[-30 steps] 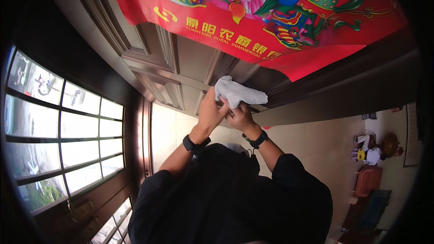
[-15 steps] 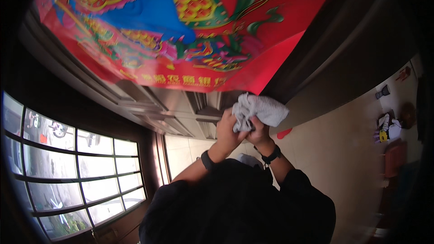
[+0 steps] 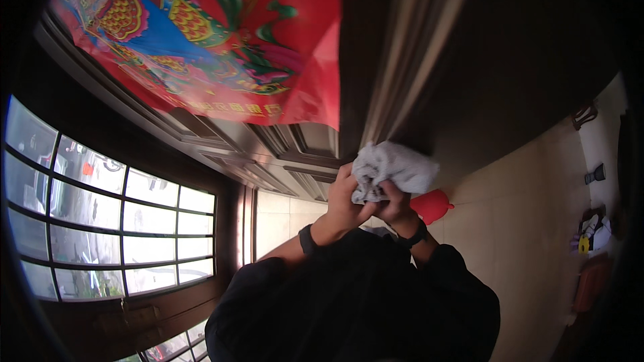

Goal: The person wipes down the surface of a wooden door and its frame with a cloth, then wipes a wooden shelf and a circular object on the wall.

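Nearest to me, dark sleeves rise from the lower edge; from them my left hand (image 3: 345, 202) and right hand (image 3: 392, 206) meet side by side, both clenched on a crumpled white cloth (image 3: 391, 169); the cloth bunches just above the knuckles, spilling toward the right hand's side; behind it I see a dark wooden door (image 3: 302, 144) with carved panels; a red balloon-like thing (image 3: 431, 205) peeks out just right of the right hand; farther off, a red patterned poster (image 3: 221, 40) hangs on the door; the gridded window (image 3: 100, 221) lies to the left.
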The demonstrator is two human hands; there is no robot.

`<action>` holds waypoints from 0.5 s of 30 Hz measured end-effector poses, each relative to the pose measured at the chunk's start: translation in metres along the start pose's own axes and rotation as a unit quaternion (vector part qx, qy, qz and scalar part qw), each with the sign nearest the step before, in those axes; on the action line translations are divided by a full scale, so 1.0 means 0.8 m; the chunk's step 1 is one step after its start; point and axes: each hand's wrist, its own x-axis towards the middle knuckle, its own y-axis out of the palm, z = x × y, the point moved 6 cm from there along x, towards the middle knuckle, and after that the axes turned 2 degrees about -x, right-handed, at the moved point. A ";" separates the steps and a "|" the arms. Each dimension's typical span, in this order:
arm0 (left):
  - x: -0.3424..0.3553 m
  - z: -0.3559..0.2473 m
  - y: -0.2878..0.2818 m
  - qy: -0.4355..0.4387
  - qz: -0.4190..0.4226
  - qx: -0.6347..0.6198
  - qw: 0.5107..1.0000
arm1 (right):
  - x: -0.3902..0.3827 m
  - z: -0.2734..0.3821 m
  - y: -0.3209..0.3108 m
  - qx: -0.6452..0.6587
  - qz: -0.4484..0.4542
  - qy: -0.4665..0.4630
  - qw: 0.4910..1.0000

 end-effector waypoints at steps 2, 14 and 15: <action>0.017 -0.021 0.027 0.046 0.062 0.049 0.996 | -0.008 -0.023 -0.025 0.049 -0.095 0.013 0.994; 0.061 -0.044 0.189 0.092 0.147 -0.021 0.985 | -0.019 -0.093 -0.160 -0.059 -0.369 0.248 0.894; 0.056 -0.038 0.196 0.096 0.151 0.001 0.984 | -0.028 -0.105 -0.158 -0.047 -0.369 0.254 0.893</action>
